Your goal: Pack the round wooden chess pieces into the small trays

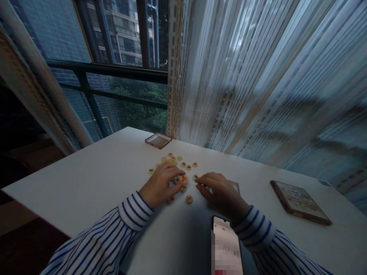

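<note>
Round, pale wooden Chinese chess pieces [189,199] with red or dark characters lie scattered on the white table. My left hand [160,183] reaches over the pile, its thumb and fingers closed on a Chinese chess piece [184,178] bearing a red character. Beside it sits another piece [177,179] with a dark mark. To the right, my right hand [220,191] has its thumb and fingertips drawn together, close to a piece [195,177] with a dark character. Whether anything is between those fingertips is too small to tell.
At the far edge stands a shallow open tray [158,141]. Part of another flat frame or tray [235,186] shows behind my right hand. A phone [228,244] lies near my right forearm, and a flat patterned box [301,202] on the right. Sheer curtains [218,76] hang beyond the table.
</note>
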Available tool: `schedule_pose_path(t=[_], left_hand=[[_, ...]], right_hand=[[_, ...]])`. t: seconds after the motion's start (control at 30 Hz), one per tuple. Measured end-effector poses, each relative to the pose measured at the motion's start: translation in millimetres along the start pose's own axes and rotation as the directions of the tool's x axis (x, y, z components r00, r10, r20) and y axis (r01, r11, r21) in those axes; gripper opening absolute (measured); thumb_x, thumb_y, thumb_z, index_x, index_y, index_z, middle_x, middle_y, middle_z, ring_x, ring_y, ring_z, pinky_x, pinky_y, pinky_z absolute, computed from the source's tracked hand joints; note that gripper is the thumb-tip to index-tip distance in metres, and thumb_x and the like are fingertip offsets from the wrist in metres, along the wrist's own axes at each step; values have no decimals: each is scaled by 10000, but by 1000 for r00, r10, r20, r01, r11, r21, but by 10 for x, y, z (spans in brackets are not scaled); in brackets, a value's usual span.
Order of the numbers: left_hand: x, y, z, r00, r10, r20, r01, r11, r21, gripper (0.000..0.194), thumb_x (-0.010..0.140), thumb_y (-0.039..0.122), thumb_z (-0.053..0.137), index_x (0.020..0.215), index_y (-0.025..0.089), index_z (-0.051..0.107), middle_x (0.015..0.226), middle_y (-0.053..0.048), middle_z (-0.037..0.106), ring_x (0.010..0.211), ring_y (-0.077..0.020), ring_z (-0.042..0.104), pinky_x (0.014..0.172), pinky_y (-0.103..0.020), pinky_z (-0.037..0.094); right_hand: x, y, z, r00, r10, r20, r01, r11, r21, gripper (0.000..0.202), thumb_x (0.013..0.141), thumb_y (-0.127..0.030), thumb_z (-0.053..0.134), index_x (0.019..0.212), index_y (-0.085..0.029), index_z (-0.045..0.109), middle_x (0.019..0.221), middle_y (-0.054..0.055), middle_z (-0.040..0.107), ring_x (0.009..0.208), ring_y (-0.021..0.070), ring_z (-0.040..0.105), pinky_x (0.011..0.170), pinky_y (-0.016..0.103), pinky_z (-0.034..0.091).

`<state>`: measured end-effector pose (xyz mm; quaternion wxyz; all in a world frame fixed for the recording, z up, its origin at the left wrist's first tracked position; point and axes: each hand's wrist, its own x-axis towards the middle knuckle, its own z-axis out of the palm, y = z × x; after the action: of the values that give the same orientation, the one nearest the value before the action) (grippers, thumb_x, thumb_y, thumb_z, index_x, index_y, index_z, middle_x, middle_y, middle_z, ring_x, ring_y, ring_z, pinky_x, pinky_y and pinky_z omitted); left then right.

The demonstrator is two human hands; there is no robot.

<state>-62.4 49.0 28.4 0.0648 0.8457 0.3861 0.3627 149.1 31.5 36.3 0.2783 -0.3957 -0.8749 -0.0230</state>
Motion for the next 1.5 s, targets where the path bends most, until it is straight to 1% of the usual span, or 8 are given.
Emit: schedule_pose_path(t=[0.13, 0.37, 0.63, 0.97, 1.1, 1.3, 1.4, 1.5], left_hand=[[23, 144, 80, 1000, 16, 21, -14, 998, -56, 202, 739, 196, 628, 937, 159, 633, 887, -67, 666, 893, -209, 566, 854, -404, 437], [54, 351, 211, 997, 32, 64, -17, 975, -223, 211, 746, 200, 628, 955, 178, 643, 888, -58, 671, 877, -191, 581, 837, -376, 450], [119, 521, 324, 995, 81, 55, -65, 967, -248, 253, 734, 171, 642, 986, 173, 637, 917, -70, 660, 898, -193, 573, 821, -360, 462], [140, 630, 422, 996, 34, 81, -4, 940, -342, 190, 758, 211, 633, 945, 190, 609, 905, -33, 668, 859, -170, 613, 774, -311, 481], [167, 656, 460, 995, 75, 71, -45, 933, -358, 151, 772, 237, 624, 913, 183, 616, 873, -35, 680, 835, -169, 616, 762, -311, 483], [217, 651, 561, 987, 137, 88, -98, 930, -354, 139, 786, 258, 619, 907, 189, 623, 864, -42, 693, 842, -177, 623, 890, -381, 437], [233, 625, 615, 982, 168, 87, -124, 917, -378, 141, 785, 246, 625, 916, 194, 623, 862, -36, 694, 842, -173, 627, 895, -380, 437], [240, 601, 660, 978, 193, 78, -147, 907, -395, 144, 783, 221, 627, 924, 192, 624, 852, -34, 691, 830, -167, 628, 880, -382, 447]], right_hand=[[-115, -4, -59, 998, -7, -70, 9, 1000, 19, 146, 850, -225, 513, 910, -186, 640, 813, 52, 679, 770, 159, 611, 709, 294, 444], [-330, 31, -105, 997, 34, -71, -28, 996, 86, 164, 859, -271, 518, 970, -190, 608, 852, 68, 671, 802, 177, 608, 731, 324, 459], [-493, 89, -157, 991, 83, -101, -72, 991, 111, 161, 853, -274, 529, 968, -195, 609, 859, 70, 664, 781, 179, 600, 719, 330, 471], [-678, 143, -201, 971, 145, -189, -116, 981, 156, 166, 846, -299, 548, 968, -208, 613, 854, 64, 672, 785, 179, 612, 691, 320, 481], [-728, 165, -197, 965, 146, -220, -105, 977, 186, 167, 834, -290, 562, 970, -207, 611, 840, 58, 673, 780, 176, 614, 684, 319, 489], [-810, 214, -179, 961, 178, -214, -112, 952, 286, 201, 837, -273, 551, 1025, -223, 599, 880, 56, 668, 818, 171, 617, 703, 323, 500], [-843, 251, -168, 955, 203, -216, -131, 942, 309, 214, 826, -283, 568, 1029, -221, 597, 867, 54, 668, 800, 170, 618, 691, 322, 502], [-857, 283, -163, 961, 187, -205, -111, 937, 331, 236, 835, -272, 559, 1066, -228, 577, 876, 48, 667, 790, 158, 617, 677, 312, 503]])
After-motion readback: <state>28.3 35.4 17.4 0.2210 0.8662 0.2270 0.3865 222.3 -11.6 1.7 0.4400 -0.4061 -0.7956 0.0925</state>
